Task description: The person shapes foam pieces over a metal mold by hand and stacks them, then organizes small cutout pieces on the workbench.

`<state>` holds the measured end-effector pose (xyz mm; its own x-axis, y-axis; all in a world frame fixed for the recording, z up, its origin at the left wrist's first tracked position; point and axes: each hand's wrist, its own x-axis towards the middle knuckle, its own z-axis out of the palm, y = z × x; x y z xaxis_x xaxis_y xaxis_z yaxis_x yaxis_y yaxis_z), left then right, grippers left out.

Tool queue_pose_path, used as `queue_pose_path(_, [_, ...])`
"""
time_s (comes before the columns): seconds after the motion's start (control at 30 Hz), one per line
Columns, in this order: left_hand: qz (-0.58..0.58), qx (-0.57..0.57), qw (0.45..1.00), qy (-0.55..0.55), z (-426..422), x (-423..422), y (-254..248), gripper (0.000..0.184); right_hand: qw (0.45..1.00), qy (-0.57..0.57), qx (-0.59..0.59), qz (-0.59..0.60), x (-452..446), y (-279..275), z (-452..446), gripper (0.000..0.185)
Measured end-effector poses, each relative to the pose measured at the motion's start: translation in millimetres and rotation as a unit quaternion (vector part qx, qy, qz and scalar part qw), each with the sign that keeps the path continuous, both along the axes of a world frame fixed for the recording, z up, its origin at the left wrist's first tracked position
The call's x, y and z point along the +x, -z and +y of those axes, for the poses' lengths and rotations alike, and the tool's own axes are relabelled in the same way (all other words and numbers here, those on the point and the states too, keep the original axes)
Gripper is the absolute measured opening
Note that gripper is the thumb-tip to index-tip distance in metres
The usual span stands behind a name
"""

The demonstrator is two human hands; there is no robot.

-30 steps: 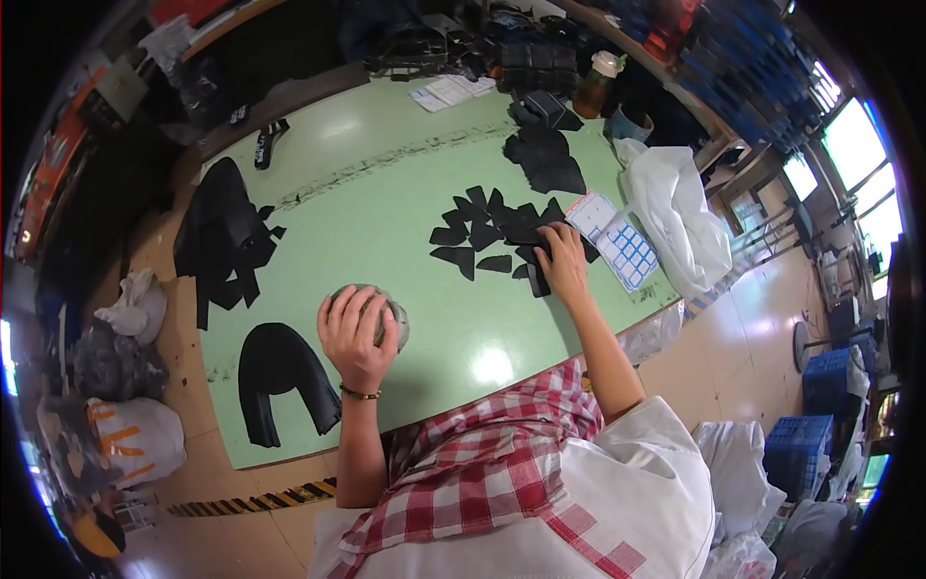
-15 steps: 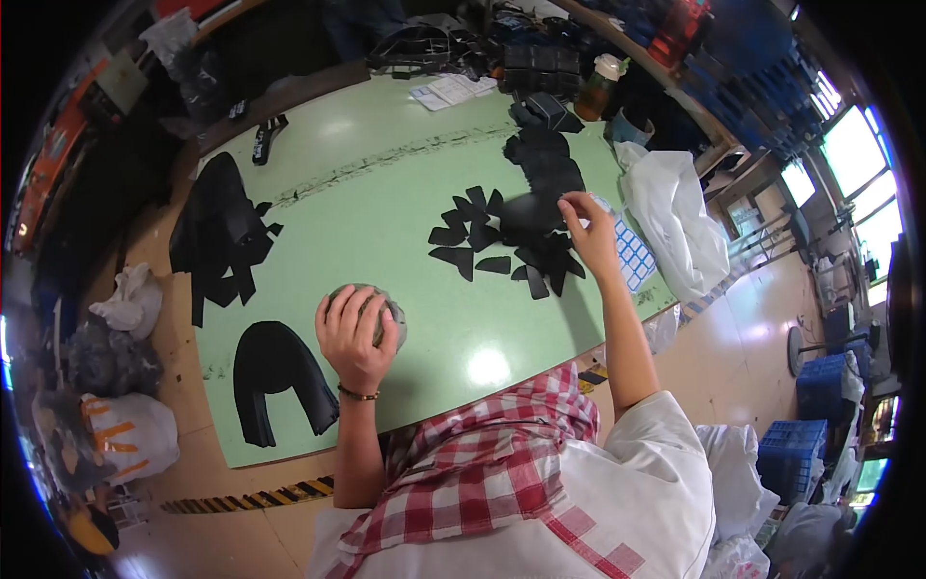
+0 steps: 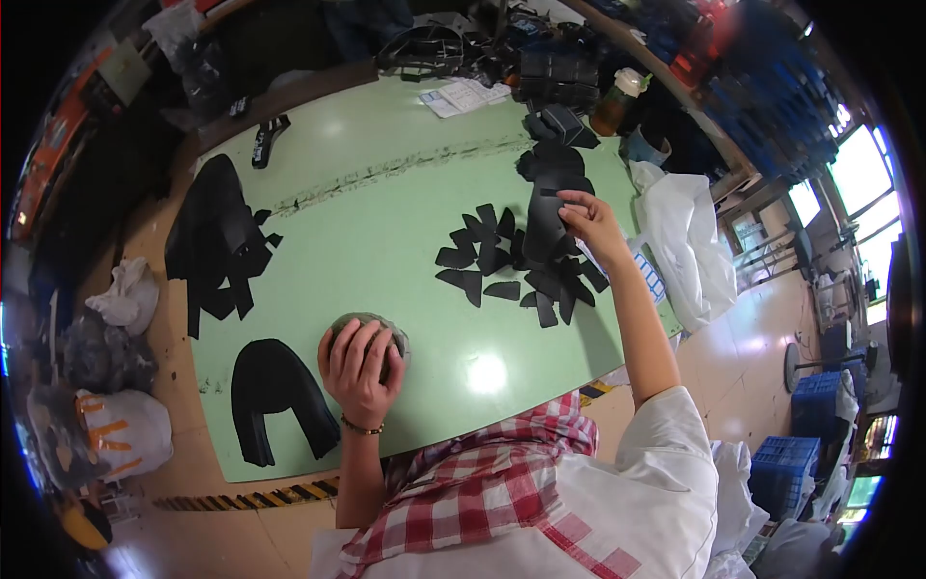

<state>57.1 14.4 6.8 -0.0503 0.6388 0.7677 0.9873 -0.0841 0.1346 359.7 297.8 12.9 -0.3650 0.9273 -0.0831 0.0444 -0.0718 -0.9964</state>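
Observation:
My left hand [image 3: 362, 372] is wrapped over a round grey-green object [image 3: 394, 333] on the green table [image 3: 386, 232]. Fingers pinched, my right hand [image 3: 590, 220] holds a black piece [image 3: 552, 192] above the pile. Several small black cut pieces [image 3: 473, 282] lie scattered beneath and to the left of it. A stack of larger black pieces [image 3: 555, 164] is just behind. Near the table's front left corner lies a black U-shaped piece [image 3: 277, 386]. More black pieces [image 3: 217, 222] are heaped at the left edge.
A white bag [image 3: 680, 241] hangs over the right edge beside a blue-and-white sheet [image 3: 648, 275]. Papers [image 3: 465, 96], a bottle [image 3: 618, 101] and a cup [image 3: 647, 147] stand or lie at the back. Blue crates [image 3: 783, 473] are on the floor at right.
My right hand has lifted off the scattered pieces and now holds a black piece in the air. My left hand stays on the round object. The view has shifted slightly.

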Motion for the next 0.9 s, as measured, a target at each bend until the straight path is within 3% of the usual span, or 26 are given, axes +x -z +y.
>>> queue_pose_path(0.17, [-0.016,-0.072,0.994,-0.079,-7.0,19.0,-13.9,0.022,0.996,-0.079,0.028,-0.032,-40.7,-23.3,-32.3,0.028])
queue_pose_path(0.23, [-0.053,-0.056,0.997,-0.001,-16.8,34.8,-12.0,0.029,0.991,-0.117,0.046,-0.042,-51.6,-23.6,-49.6,0.025])
queue_pose_path(0.3, [-0.183,-0.061,0.973,0.127,-18.8,60.6,-13.7,0.031,0.985,-0.159,0.042,-0.055,-59.0,-32.8,-76.0,0.024])
queue_pose_path(0.37, [-0.434,-0.095,0.878,0.179,-12.8,84.1,-8.9,0.031,0.984,-0.172,0.019,-0.042,-65.2,-38.1,-103.9,0.022])
queue_pose_path(0.43, [-0.685,-0.111,0.697,0.179,-6.8,99.3,16.2,0.028,0.980,-0.199,0.010,-0.031,-65.3,-37.9,-124.6,0.022])
queue_pose_path(0.53, [-0.778,-0.176,0.560,0.226,-2.8,88.1,38.6,0.024,0.980,-0.201,-0.001,-0.013,-61.7,-20.3,-146.7,0.022])
queue_pose_path(0.73, [-0.771,-0.206,0.555,0.234,-20.0,88.0,52.8,0.025,0.976,-0.201,-0.082,-0.010,-53.9,1.3,-160.9,0.022])
queue_pose_path(0.83, [-0.813,-0.190,0.480,0.271,-24.9,89.2,53.2,0.022,0.964,-0.204,-0.164,0.036,-59.2,6.0,-164.1,0.024])
queue_pose_path(0.9, [-0.815,-0.166,0.482,0.275,-26.1,93.4,49.0,0.019,0.949,-0.220,-0.214,0.069,-59.9,15.6,-162.2,0.025])
